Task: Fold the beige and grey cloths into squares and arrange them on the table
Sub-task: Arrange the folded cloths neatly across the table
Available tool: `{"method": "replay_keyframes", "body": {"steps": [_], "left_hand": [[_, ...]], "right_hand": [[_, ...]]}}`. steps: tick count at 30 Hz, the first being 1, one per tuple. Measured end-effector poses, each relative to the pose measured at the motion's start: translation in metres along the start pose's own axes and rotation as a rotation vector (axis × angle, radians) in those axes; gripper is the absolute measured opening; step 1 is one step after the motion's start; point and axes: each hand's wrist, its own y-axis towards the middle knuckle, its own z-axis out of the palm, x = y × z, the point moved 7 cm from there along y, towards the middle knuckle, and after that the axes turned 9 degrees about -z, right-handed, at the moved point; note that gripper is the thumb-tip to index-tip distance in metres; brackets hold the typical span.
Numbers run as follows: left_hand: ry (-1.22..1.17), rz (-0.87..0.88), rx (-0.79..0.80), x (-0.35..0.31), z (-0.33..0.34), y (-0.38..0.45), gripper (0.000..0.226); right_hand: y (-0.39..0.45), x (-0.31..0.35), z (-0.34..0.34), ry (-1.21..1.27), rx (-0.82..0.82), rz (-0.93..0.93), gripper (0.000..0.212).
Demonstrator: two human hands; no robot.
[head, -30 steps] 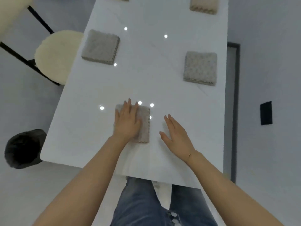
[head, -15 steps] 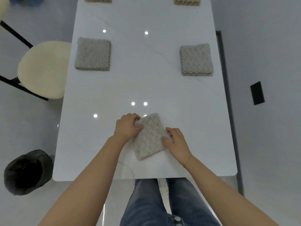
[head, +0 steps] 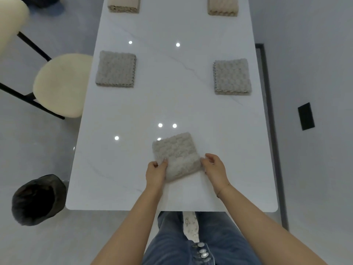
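Observation:
A folded grey cloth (head: 176, 153) lies slightly skewed on the white table (head: 172, 100), near its front edge. My left hand (head: 156, 172) grips the cloth's near left corner. At the near right edge my right hand (head: 214, 168) pinches the cloth. Two more folded grey cloths lie mid-table, one on the left (head: 116, 68) and one on the right (head: 231, 77). Two folded beige cloths sit at the far end, the left one (head: 123, 4) and the right one (head: 222, 6) both partly cut off by the frame.
A cream-seated chair (head: 61, 85) with black legs stands against the table's left side. A dark round bin (head: 37, 199) sits on the floor by the front left corner. A black plate (head: 306, 116) lies on the floor to the right.
The cloth turned from square-on to skewed. My left hand went from lying flat on it to gripping its near left corner. My right hand came from the bare table onto its right edge.

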Motion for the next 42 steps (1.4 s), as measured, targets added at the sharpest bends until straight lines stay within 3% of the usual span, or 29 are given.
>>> {"method": "replay_keyframes", "body": {"steps": [3, 5, 8, 12, 15, 16, 18, 21, 24, 27, 30, 33, 35, 38, 40, 42], "left_hand": [[-0.189, -0.135, 0.14, 0.028, 0.02, -0.015, 0.034], [-0.171, -0.163, 0.21, 0.041, 0.03, -0.024, 0.036], [-0.087, -0.155, 0.167, 0.051, 0.023, -0.027, 0.046], [0.015, 0.125, -0.138, 0.021, -0.015, -0.025, 0.059], [0.315, 0.483, -0.305, -0.021, -0.02, -0.035, 0.046], [0.389, 0.582, -0.28, -0.032, -0.011, -0.041, 0.039], [0.452, 0.673, -0.056, -0.043, 0.017, -0.051, 0.03], [0.46, 0.625, 0.274, -0.038, 0.055, -0.068, 0.031], [0.269, 0.47, 0.33, -0.033, 0.066, -0.075, 0.042], [0.088, 0.458, 0.262, -0.045, 0.06, -0.079, 0.034], [-0.085, 0.352, 0.262, -0.055, 0.047, -0.071, 0.026], [-0.268, 0.203, 0.414, -0.06, 0.04, -0.06, 0.027], [-0.242, 0.153, 0.46, -0.058, 0.032, -0.05, 0.025], [0.078, 0.213, 0.299, -0.047, 0.017, -0.026, 0.017], [0.281, 0.366, 0.113, -0.043, 0.006, -0.008, 0.01], [0.323, 0.459, 0.003, -0.041, 0.001, 0.0, 0.013]], "right_hand": [[0.0, -0.005, 0.003, 0.115, 0.0, 0.05, 0.032], [-0.001, -0.009, 0.006, 0.22, 0.004, 0.074, 0.028], [0.0, -0.016, 0.009, 0.268, 0.012, 0.106, 0.049], [0.003, -0.019, 0.009, 0.258, 0.008, 0.128, 0.053], [0.004, -0.014, 0.006, 0.275, 0.013, 0.129, 0.025], [0.004, -0.011, 0.006, 0.283, 0.022, 0.138, 0.018], [0.003, -0.004, 0.004, 0.338, 0.029, 0.146, 0.014], [-0.004, 0.018, 0.004, 0.473, 0.091, 0.111, 0.002], [-0.012, 0.038, 0.008, 0.634, 0.203, 0.078, 0.028], [-0.021, 0.054, 0.008, 0.68, 0.262, 0.072, 0.048], [-0.023, 0.068, -0.004, 0.632, 0.217, -0.054, 0.042], [-0.019, 0.072, -0.03, 0.369, -0.027, -0.208, 0.022], [-0.012, 0.061, -0.035, 0.195, -0.091, -0.227, 0.018], [0.002, 0.032, -0.018, 0.048, 0.01, -0.091, 0.024], [0.006, 0.016, -0.005, -0.026, 0.066, -0.029, 0.034], [0.008, 0.009, 0.003, -0.05, 0.067, -0.035, 0.036]]}}
